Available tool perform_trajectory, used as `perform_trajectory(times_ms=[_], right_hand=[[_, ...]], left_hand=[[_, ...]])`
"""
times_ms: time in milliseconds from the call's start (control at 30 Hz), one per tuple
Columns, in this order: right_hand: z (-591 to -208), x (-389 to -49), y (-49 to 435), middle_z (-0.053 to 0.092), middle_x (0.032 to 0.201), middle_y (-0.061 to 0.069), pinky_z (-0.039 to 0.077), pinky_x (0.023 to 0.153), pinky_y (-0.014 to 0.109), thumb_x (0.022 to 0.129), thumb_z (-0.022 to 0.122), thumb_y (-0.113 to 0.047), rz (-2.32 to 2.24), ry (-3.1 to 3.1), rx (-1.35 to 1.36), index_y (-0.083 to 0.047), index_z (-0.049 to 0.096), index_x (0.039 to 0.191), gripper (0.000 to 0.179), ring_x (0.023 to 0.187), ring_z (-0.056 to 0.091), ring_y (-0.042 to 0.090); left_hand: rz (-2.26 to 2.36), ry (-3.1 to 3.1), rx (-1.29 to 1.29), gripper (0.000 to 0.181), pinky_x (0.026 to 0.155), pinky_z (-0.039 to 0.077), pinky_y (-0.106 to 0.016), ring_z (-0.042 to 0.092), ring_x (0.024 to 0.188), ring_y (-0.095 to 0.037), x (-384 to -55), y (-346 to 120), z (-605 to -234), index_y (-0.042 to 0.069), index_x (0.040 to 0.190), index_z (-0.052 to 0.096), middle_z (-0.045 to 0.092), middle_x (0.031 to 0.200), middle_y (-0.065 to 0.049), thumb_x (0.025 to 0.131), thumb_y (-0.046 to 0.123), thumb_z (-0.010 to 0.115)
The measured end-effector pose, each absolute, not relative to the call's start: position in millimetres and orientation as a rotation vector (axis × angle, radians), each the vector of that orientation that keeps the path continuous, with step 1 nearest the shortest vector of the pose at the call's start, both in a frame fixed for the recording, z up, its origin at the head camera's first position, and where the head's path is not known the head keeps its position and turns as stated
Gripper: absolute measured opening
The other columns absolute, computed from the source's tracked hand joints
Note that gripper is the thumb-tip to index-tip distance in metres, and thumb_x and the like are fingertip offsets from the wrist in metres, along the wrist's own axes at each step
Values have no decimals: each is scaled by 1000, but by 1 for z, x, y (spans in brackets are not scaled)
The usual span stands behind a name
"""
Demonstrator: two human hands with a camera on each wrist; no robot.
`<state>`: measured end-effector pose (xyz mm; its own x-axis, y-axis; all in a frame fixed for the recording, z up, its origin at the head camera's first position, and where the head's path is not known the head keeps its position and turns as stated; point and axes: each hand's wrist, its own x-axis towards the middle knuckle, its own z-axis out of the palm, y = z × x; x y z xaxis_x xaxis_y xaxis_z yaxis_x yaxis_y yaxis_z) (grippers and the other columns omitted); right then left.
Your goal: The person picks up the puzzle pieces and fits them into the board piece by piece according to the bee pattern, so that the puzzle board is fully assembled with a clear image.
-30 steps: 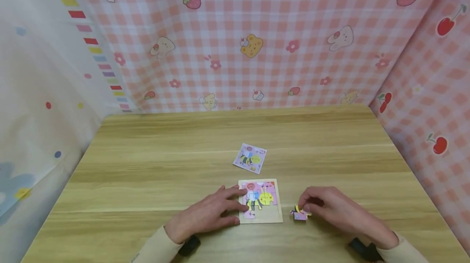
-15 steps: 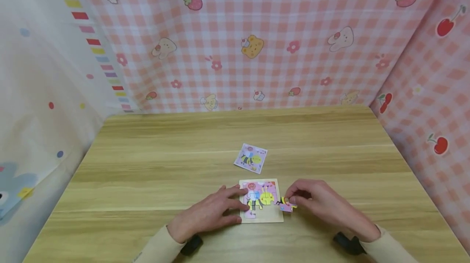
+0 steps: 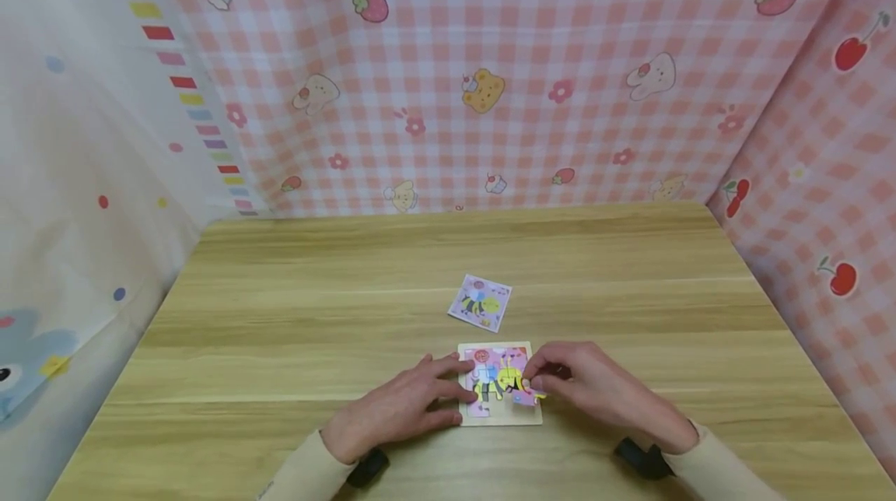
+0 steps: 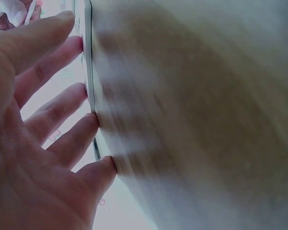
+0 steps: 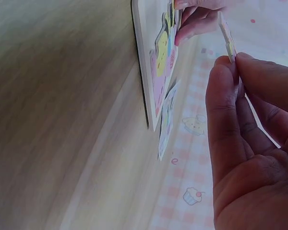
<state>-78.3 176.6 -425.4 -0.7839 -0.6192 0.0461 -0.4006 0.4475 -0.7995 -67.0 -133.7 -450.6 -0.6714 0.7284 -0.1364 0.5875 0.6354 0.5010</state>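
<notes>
A square wooden puzzle board (image 3: pixel 494 415) lies near the front of the table, its bee picture partly filled with pieces. My left hand (image 3: pixel 399 408) rests along the board's left side, fingers spread; in the left wrist view the fingertips (image 4: pixel 89 91) touch its edge. Between thumb and index finger my right hand (image 3: pixel 602 388) pinches a pink and yellow puzzle piece (image 3: pixel 523 397) over the lower right part of the board. In the right wrist view that puzzle piece (image 5: pixel 226 36) shows edge-on, raised off the board.
Behind the board lies a small picture card (image 3: pixel 480 303) with the same bee design. The wood-grain table (image 3: pixel 315 291) is bounded by a pink checked cloth (image 3: pixel 434 42) at the back and by hanging cloths at both sides.
My right hand has lifted the puzzle piece from the table right of the board and carried it left over the board. The left hand has stayed on the board's left side.
</notes>
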Motion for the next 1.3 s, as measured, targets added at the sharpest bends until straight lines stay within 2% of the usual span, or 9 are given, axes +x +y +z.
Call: perform_trajectory(times_ms=[567,1000,1300], right_hand=[[-434,-84,157,70,93,-10,56,76,24,97,71,-6,-1173,2423,-917,-18,74,97,13,85,62,3],[-442,-88,148,69,95,-13,55,80,27,97,70,-3,-1075,2459,-1030,-19,75,97,17,87,61,2],[-443,-91,145,69,95,-14,55,79,26,96,70,-2,-995,2471,-1061,-17,78,97,17,87,62,0]], left_hand=[[610,2530,1067,33,123,24,-55,31,153,-25,-65,-135,-453,24,133,71,43,161,0,102,32,67],[617,2538,1116,32,122,24,-57,32,153,-27,-66,-137,-453,21,132,71,44,161,-2,102,31,67],[651,2518,1075,37,123,23,-56,30,154,-26,-68,-135,-452,20,131,72,44,161,-2,96,31,75]])
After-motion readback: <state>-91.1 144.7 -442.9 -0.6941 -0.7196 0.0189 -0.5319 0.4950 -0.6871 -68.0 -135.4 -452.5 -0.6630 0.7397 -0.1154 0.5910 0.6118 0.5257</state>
